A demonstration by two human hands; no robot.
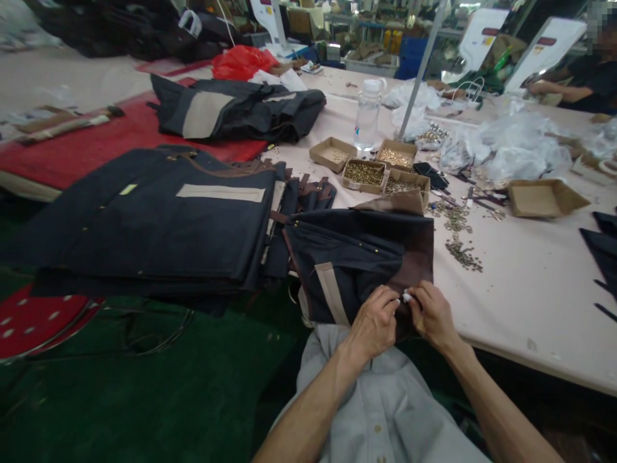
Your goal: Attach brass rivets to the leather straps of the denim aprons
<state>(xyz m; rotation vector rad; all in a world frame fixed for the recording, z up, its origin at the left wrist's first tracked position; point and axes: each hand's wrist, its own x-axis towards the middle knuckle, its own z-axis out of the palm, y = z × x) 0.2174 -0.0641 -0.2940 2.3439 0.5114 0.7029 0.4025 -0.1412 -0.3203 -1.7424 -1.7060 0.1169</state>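
Both hands meet at the near edge of a dark denim apron (357, 257) that hangs over the rim of the pale surface (520, 302). The left hand (373, 321) pinches the hem with fingers curled shut on the cloth, and the right hand (434, 315) closes on a small white piece (406, 296) held between the two grips, touching the same hem; what that piece is cannot be told. The apron carries a tan strip (331, 290) just left of the grip and a brown leather panel (414, 254) directly above it. Farther left of the hands lies a flat stack of similar dark aprons (159, 218), touching the held one at its side. Beyond the grip, up the surface, sit four small cardboard trays of brass rivets (365, 173), with a clear water bottle (368, 116) behind them. Up and to the right of the grip, loose metal eyelets (463, 251) lie scattered on the surface, and an open cardboard box (542, 198) stands farther right. Another folded dark apron (236, 109) rests on a red cloth (96, 145) well away to the upper left.
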